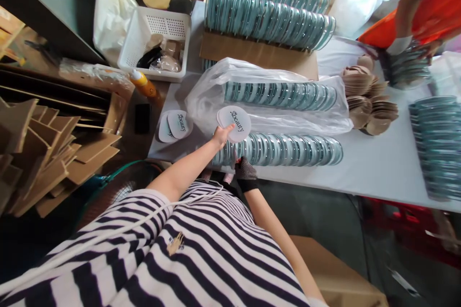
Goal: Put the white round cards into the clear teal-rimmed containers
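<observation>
My left hand [222, 136] is closed on a few round white cards [236, 122] printed with "beauty", holding them over the left part of the nearest row. That row [291, 149] is made of round glass discs with greenish edges, standing on edge along the table's front. My right hand [246, 171], in a dark fingerless glove, is at the front left of this row with its fingers drawn together; what they grip is hidden. More printed round cards [176, 125] lie to the left. Behind, another row of glass discs [281, 96] sits in clear plastic film [212, 81].
Two further disc rows [266, 17] stand on cardboard at the back. A white basket [154, 74] holds small packets. Brown round pieces [370, 96] are piled right, near stacked discs [437, 148] and a co-worker's orange clothing [435, 17]. Cardboard sheets [50, 158] and a fan [122, 184] are left.
</observation>
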Tool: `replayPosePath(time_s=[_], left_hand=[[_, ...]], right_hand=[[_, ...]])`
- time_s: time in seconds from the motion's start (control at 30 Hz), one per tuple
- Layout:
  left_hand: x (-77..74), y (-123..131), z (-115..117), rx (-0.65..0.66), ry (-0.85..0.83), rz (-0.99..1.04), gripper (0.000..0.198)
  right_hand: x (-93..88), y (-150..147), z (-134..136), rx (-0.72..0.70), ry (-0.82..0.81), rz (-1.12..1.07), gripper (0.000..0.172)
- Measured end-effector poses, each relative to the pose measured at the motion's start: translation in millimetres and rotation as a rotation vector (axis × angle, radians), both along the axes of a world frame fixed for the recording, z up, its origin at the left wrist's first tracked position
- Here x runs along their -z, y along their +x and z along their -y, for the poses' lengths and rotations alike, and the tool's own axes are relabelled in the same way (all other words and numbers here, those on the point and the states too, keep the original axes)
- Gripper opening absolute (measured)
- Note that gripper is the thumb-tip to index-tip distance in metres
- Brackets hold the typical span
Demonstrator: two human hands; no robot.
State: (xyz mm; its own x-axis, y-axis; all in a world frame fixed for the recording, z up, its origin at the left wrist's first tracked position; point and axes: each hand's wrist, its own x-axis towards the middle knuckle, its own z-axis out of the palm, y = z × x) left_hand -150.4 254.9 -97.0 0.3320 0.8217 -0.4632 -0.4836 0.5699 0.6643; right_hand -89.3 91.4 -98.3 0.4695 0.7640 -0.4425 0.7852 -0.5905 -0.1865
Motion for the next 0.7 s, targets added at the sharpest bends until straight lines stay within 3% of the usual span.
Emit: replayPosePath(time_s=[0.23, 0.4, 0.5, 0.63, 0.7], left_hand=[[3.0, -1, 1, -0.006, 0.004, -0.019, 0.039], [7.5, 1, 2, -0.044, 0.048, -0.068, 0.029], [9.9, 5, 4, -0.050, 0.065, -0.110, 0.025], [5.7, 8, 13, -0.011, 0.141, -0.113, 0.025], [1.4, 8, 19, 0.001, 0.169, -0.134, 0.025]], right_hand=[[4.0, 0, -14, -0.111, -0.005, 0.021, 0.038], [-12.5, 7, -25, -0.008, -0.026, -0.324, 0.025], [-27.6, 26, -35, 0.018, -0.027, -0.330, 0.029], [-45.9, 53, -47, 0.137, 0.319, -0.141, 0.048], [-51.6, 55, -50, 0.110, 0.473, -0.049, 0.059]])
